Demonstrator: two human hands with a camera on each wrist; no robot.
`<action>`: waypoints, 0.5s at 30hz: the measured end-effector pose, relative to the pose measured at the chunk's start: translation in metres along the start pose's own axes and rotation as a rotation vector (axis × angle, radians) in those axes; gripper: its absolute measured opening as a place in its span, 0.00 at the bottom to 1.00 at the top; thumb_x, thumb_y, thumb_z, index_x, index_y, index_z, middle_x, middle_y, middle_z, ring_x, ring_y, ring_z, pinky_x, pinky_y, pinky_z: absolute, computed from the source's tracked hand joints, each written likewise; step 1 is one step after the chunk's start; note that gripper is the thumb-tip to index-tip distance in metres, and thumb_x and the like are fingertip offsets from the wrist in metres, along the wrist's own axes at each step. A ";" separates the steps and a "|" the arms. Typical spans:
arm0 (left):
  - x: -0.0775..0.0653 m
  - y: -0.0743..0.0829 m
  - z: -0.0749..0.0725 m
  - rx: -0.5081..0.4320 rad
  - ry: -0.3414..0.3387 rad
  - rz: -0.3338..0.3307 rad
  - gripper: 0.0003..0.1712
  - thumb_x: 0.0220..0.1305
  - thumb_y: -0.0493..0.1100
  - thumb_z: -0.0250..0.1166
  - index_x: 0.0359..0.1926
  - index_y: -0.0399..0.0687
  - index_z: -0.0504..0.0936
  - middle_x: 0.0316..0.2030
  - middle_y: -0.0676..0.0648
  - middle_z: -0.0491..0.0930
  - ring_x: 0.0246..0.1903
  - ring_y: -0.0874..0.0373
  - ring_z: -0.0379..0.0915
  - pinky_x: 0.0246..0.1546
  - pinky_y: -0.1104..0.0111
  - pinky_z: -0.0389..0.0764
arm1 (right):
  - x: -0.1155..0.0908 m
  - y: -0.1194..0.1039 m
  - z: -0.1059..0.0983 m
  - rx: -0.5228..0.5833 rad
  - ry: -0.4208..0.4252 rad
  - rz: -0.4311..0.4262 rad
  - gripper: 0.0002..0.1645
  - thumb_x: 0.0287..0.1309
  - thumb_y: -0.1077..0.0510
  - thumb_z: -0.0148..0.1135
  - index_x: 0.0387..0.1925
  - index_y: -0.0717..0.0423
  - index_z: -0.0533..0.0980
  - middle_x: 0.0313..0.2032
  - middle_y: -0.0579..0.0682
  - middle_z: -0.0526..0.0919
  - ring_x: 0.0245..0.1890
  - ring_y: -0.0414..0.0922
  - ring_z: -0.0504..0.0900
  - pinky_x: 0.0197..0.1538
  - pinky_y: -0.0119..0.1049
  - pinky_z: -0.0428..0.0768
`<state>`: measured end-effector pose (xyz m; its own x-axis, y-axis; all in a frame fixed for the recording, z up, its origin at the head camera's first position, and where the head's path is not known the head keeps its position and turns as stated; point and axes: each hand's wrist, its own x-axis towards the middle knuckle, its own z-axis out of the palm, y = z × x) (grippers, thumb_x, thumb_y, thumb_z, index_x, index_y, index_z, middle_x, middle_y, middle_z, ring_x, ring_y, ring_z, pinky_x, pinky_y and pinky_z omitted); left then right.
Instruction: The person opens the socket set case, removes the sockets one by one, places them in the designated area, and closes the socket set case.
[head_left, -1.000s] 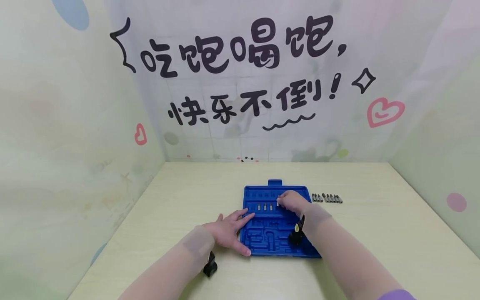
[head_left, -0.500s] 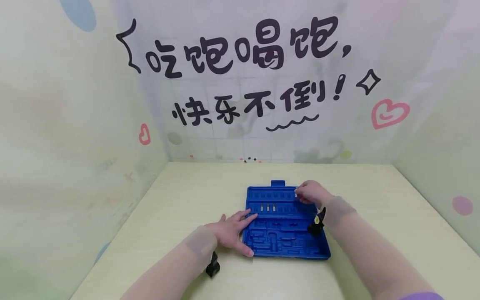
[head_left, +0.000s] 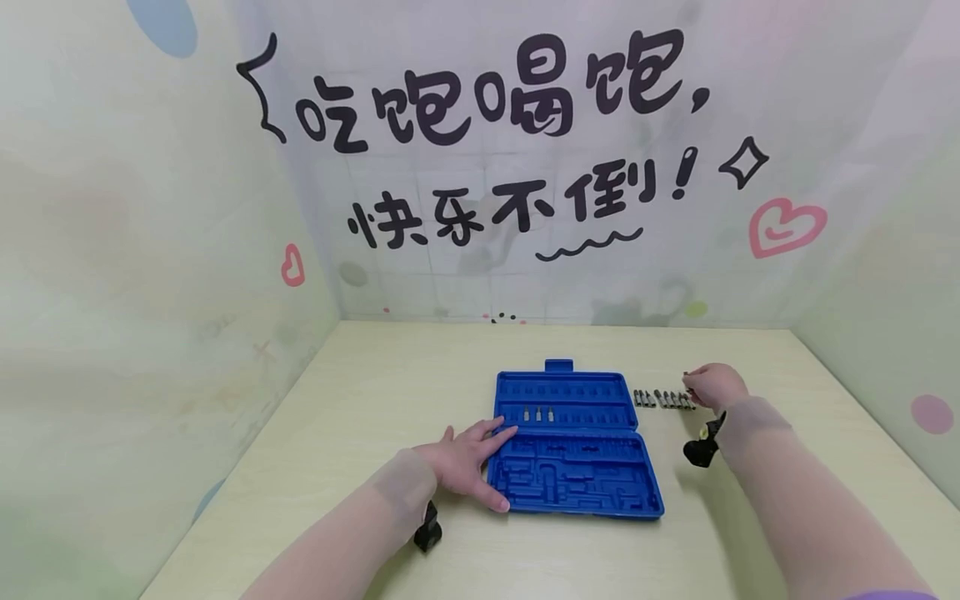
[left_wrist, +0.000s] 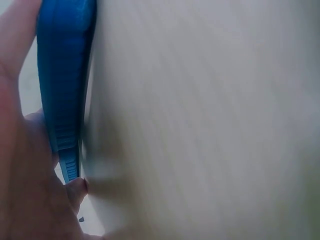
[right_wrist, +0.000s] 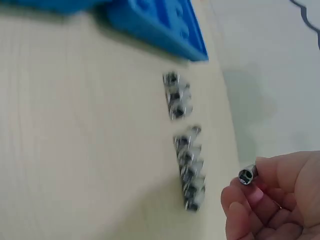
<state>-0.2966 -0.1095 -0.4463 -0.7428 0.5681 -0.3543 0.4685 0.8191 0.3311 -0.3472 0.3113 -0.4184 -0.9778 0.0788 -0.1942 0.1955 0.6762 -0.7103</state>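
Note:
A blue plastic tool case (head_left: 573, 432) lies unfolded on the table, with three short metal socket bits (head_left: 538, 414) standing in its upper half. My left hand (head_left: 459, 467) rests spread along the case's left edge, fingers straight, thumb near the lower left corner. To the right of the case my right hand (head_left: 718, 387) pinches a socket bit (right_wrist: 248, 174) between thumb and finger, its hollow end showing in the right wrist view. That hand hovers by the right end of a row of several loose socket bits (right_wrist: 189, 172). Its other fingers are curled.
A smaller group of three socket bits (right_wrist: 176, 95) lies between the row and the case. The case's lower half has moulded recesses. A printed cloth wall (head_left: 487, 275) rises behind the pale wooden table (head_left: 420, 358).
My right hand has moved right, from the upper half of the case to the loose row, carrying a socket bit. The left hand stays on the case edge. The head view has shifted slightly.

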 end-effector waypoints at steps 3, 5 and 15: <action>0.000 0.000 -0.001 -0.007 0.000 0.002 0.65 0.43 0.76 0.66 0.76 0.72 0.40 0.76 0.57 0.34 0.74 0.52 0.32 0.67 0.40 0.34 | -0.003 0.008 -0.007 -0.091 -0.013 0.020 0.20 0.68 0.59 0.46 0.38 0.75 0.76 0.19 0.47 0.75 0.22 0.43 0.73 0.39 0.45 0.72; 0.000 -0.001 -0.001 -0.009 -0.001 0.002 0.65 0.43 0.76 0.66 0.76 0.72 0.40 0.76 0.57 0.34 0.74 0.52 0.31 0.67 0.40 0.34 | -0.003 0.012 -0.009 -0.158 -0.029 0.015 0.19 0.68 0.59 0.45 0.28 0.68 0.76 0.16 0.46 0.71 0.19 0.43 0.69 0.39 0.46 0.70; -0.001 0.002 -0.002 -0.002 -0.004 0.005 0.65 0.44 0.76 0.66 0.76 0.71 0.40 0.76 0.57 0.34 0.74 0.52 0.31 0.67 0.39 0.34 | 0.002 0.023 -0.006 -0.353 0.015 0.012 0.22 0.59 0.59 0.51 0.43 0.77 0.76 0.43 0.71 0.79 0.44 0.64 0.77 0.49 0.54 0.74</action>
<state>-0.2958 -0.1085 -0.4429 -0.7388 0.5722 -0.3560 0.4708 0.8162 0.3350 -0.3448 0.3311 -0.4312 -0.9772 0.0969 -0.1889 0.1710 0.8865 -0.4299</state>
